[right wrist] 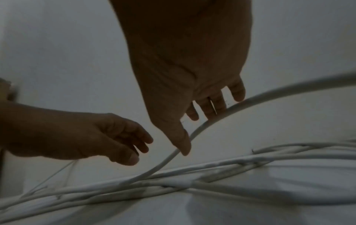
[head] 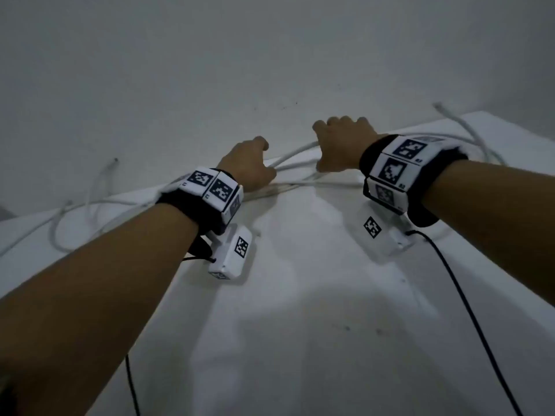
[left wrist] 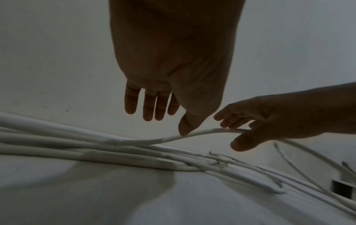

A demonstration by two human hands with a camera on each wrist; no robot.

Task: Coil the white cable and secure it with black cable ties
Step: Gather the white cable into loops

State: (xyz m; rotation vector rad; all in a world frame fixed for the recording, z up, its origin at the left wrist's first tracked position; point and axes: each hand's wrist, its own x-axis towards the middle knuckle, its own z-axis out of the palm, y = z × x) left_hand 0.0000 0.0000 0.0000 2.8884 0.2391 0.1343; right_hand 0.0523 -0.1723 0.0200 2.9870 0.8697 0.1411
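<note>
White cable [left wrist: 202,134]: raised strand pinched in right hand [left wrist: 269,120] grip; left hand [left wrist: 169,73] spread, thumb touching.

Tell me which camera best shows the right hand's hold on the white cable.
The left wrist view: the right hand pinches the white cable between thumb and fingers. The right wrist view shows it less plainly; the head view shows only the hand's back.

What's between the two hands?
A raised strand of white cable spans from left hand to right hand; the head view shows it.
</note>
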